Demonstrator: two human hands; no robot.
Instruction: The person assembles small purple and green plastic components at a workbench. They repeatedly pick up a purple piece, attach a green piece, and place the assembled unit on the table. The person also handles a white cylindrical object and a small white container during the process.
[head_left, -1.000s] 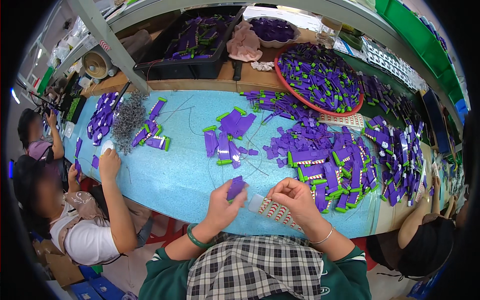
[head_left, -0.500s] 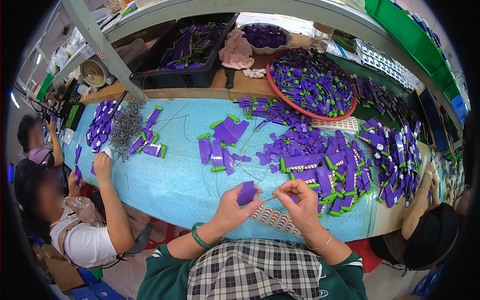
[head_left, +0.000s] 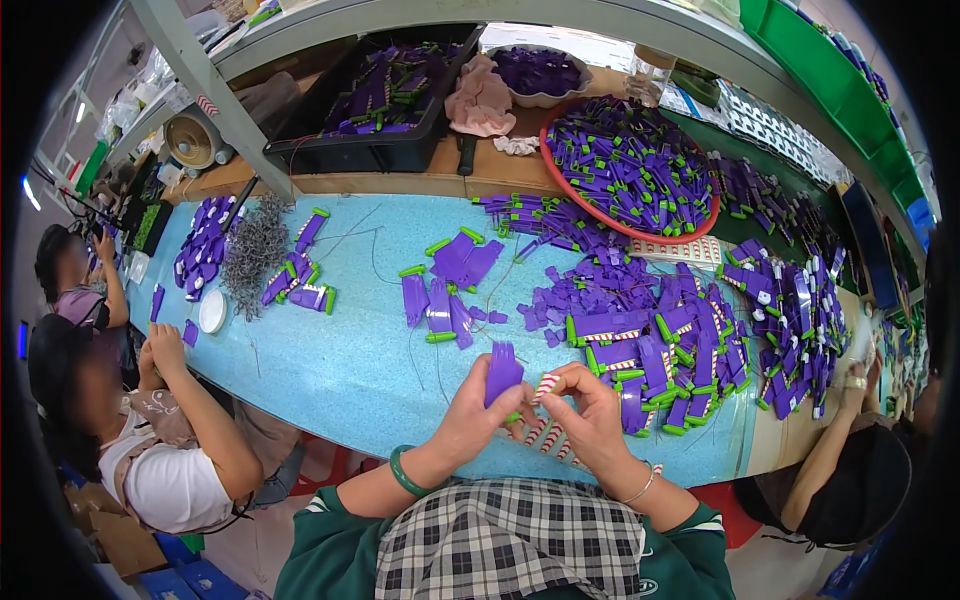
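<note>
Quick progress read from my end. Left hand (head_left: 468, 405): fingers closed around a purple piece (head_left: 503, 372), broad part standing up above the grip, a bit of green low by the fingertips. Right hand (head_left: 590, 408): fingers narrow, thumb and forefinger pinching a red-and-white striped strip (head_left: 546, 386). Strip is off the sticker sheet (head_left: 545, 436), just beside the piece; I see no stripes on the side facing me, so I'd call this one half done. Can't tell if strip and left fingers touch.

Done, by the look of it: the striped pile (head_left: 655, 362) on the table (head_left: 340, 365) to the right, many with strips on. Left: a small group of plain pieces (head_left: 465, 262) ahead, green ends, no stripes visible. More strips remain on the sheet, partly hidden under my hands, count unclear. Red basin (head_left: 665, 240) behind is full; can't judge its pieces.
</note>
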